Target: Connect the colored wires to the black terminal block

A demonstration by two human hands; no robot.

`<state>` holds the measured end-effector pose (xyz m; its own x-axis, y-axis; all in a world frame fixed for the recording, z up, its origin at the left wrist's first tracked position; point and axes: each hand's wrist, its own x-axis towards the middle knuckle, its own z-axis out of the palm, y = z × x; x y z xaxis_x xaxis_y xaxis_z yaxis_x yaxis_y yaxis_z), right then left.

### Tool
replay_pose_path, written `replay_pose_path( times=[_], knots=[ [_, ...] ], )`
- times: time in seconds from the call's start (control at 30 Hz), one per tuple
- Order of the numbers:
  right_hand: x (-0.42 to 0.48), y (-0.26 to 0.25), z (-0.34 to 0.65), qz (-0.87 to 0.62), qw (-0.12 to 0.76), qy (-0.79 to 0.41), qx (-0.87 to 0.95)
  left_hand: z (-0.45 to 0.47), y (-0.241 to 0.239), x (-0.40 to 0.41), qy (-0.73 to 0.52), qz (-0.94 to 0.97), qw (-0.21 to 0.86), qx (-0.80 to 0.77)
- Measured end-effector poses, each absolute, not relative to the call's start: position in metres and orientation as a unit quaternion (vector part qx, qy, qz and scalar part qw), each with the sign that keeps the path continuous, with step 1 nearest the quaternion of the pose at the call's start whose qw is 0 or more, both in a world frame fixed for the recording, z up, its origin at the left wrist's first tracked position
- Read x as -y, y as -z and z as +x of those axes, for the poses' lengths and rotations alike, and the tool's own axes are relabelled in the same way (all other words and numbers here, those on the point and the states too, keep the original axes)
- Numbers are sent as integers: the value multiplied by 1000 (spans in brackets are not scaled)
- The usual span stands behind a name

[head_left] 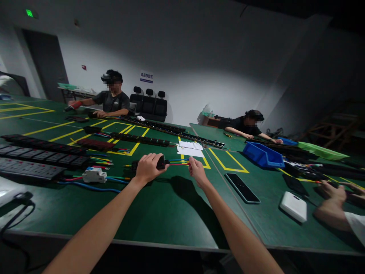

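Observation:
My left hand (149, 166) is closed over a black socket module (162, 163) just above the green table. Blue, green and red wires (178, 163) run out of the module toward the right. My right hand (196, 171) pinches the far ends of these wires, with a red tip showing at the fingers. Left of my left hand lies a white circuit breaker (95, 174) with red and blue wires attached. Beyond the wires, sheets of white paper (190, 151) rest on the table.
Several power strips (31, 167) lie at the left. A phone (242, 187), a white box (293, 206) and a blue bin (264, 155) are to the right. A co-worker's hands (333, 192) work at the right edge. Two people (115, 101) sit across the green table (154, 217).

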<state>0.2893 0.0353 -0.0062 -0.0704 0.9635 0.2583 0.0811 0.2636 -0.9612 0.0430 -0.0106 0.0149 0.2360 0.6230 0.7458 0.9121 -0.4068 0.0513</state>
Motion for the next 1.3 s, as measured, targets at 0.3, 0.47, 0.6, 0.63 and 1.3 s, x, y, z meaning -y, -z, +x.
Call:
replay_pose_path(
  times=[0.3,0.47,0.6,0.63,1.3],
  knots=[
    [-29,3,290,-465,487,-148,725,41,-15,10,294,-777,165,531],
    [-25,4,289,-471,457,-92,749,41,-13,9,272,-786,163,530],
    [-25,6,289,-470,451,-82,754,43,-13,9,258,-790,162,531],
    [-26,6,290,-469,451,-82,755,43,-13,9,257,-791,160,531],
    [-25,8,289,-472,444,-83,757,44,-12,8,263,-788,150,535]
  ],
)
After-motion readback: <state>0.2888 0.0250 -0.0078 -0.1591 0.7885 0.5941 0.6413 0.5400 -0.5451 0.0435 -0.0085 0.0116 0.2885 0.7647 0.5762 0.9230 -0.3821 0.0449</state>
